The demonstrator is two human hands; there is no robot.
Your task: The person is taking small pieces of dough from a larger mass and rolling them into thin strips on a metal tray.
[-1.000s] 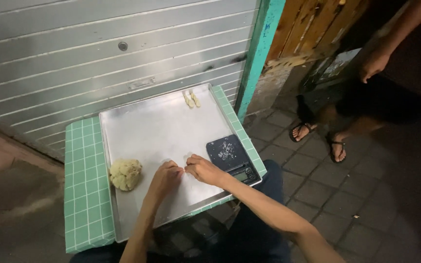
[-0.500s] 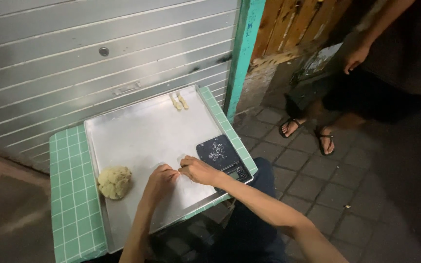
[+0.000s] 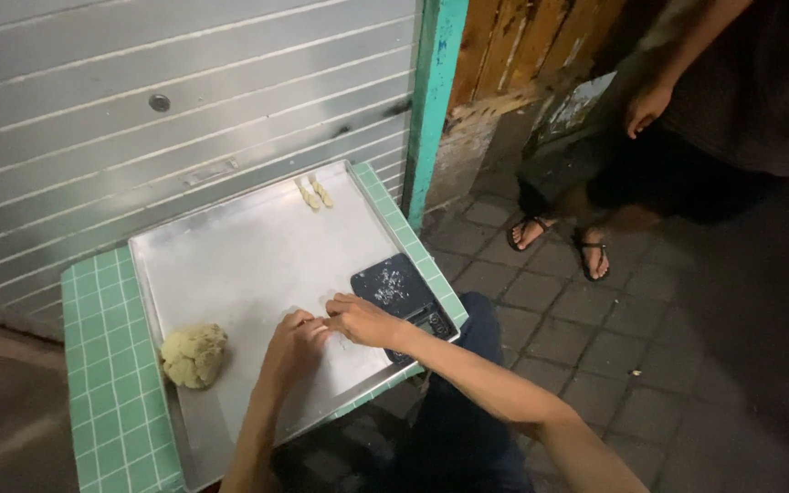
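In the head view, the left hand (image 3: 292, 347) and right hand (image 3: 362, 319) meet fingertip to fingertip near the front of the metal tray (image 3: 257, 246), fingers curled over something too small to make out. The dough lump (image 3: 194, 354) lies on the tray, left of the left hand, the nearer one. It looks pale yellow, rough and crumbly, roundish with no clear long axis.

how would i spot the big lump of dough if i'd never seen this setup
Start at the small table with the green checked cloth against the grey shutter, and find the metal tray that covers most of it. The dough lump sits at the tray's near left edge, apart from the left hand. It is pale yellow, rough and rounded, far bigger than the two thin dough strips at the far corner.
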